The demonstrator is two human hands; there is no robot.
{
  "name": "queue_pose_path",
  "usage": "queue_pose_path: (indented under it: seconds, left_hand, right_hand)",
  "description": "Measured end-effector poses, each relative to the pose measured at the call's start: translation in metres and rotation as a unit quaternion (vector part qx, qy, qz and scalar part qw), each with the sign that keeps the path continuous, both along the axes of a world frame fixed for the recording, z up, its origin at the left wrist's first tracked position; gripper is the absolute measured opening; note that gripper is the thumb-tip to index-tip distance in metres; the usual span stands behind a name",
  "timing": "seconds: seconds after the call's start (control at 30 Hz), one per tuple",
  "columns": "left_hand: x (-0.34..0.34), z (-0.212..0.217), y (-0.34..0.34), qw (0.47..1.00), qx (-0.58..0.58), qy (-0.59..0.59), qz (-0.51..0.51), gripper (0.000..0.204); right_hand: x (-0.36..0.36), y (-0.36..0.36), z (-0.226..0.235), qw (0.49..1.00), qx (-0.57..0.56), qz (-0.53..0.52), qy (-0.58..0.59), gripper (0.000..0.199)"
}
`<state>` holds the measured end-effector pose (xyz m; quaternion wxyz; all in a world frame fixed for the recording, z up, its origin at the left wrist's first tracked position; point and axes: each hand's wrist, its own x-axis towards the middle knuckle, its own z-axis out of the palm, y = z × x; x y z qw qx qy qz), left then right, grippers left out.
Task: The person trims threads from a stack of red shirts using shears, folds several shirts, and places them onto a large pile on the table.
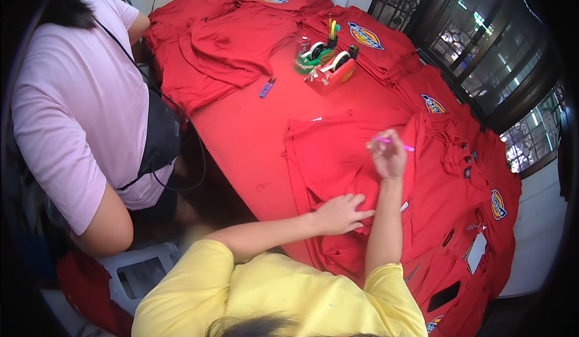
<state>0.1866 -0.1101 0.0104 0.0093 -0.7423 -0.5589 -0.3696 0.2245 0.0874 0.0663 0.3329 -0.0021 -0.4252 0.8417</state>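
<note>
A red T-shirt [329,156] lies spread on the table in front of me. My left hand [342,215] rests on its lower part, fingers stretched out over the cloth. Above the same shirt, my right hand [388,156] is raised with its fingers closed on a slim pink tool [405,147]. That tool is pen-like, but its exact kind is too small to tell. A small white tag [404,206] shows beside my right forearm.
Blue thread snips [267,88] lie beyond the shirt. Near them stand a green tape dispenser [313,62] and a red one [338,74]. Piled red shirts [223,41] cover the far side and right. A dark phone [444,296] lies at lower right. A person in pink [90,95] stands left.
</note>
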Motion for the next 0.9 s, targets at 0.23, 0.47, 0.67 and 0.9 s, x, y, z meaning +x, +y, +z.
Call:
queue_pose_path:
  seconds: [0.23, 0.47, 0.67, 0.9]
  left_hand:
    - [-0.158, -0.021, 0.039, 0.939, 0.051, -0.192, 0.281, 0.018]
    - [-0.22, -0.022, 0.096, 0.921, -0.154, -0.124, 0.337, 0.021]
    - [-0.281, -0.046, 0.125, 0.846, -0.181, -0.456, 0.208, 0.011]
    - [-0.277, -0.031, 0.122, 0.772, -0.255, -0.573, 0.108, 0.012]
  right_hand:
    - [-0.005, 0.011, -0.066, 0.987, -0.047, -0.033, -0.151, 0.023]
    - [-0.009, -0.007, -0.051, 0.979, -0.02, -0.095, -0.182, 0.021]
    - [-0.042, -0.03, -0.021, 0.909, 0.136, -0.199, -0.341, 0.017]
    - [-0.149, -0.029, -0.012, 0.916, 0.11, -0.322, -0.214, 0.018]
